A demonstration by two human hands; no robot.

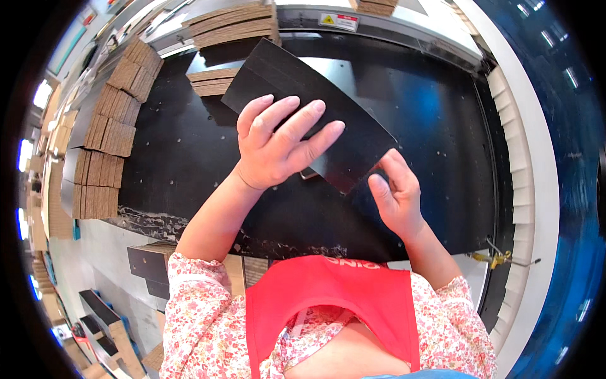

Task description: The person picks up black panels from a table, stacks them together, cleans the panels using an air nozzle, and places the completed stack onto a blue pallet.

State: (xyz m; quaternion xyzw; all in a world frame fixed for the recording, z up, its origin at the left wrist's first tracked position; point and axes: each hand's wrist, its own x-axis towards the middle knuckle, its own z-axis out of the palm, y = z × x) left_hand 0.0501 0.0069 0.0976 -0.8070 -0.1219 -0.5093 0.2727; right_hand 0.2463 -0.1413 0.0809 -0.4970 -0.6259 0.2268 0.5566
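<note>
A black rectangular panel lies slantwise before me, its far left end overlapping a short stack of boards. My left hand grips it from the near side, fingers spread across its dark upper face; whatever is underneath is hidden. At the panel's right short end is my right hand, thumb and bent fingers apart, with fingertips close to or touching the edge. Just below the panel's near edge, a small light-coloured piece peeks out, too little of it showing to name.
A black work surface with pale specks lies beneath. Stacks of brown-edged boards line its left side, and another board stack stands at the back. A white ribbed guard borders the right. Yellow fittings sit near the front right corner.
</note>
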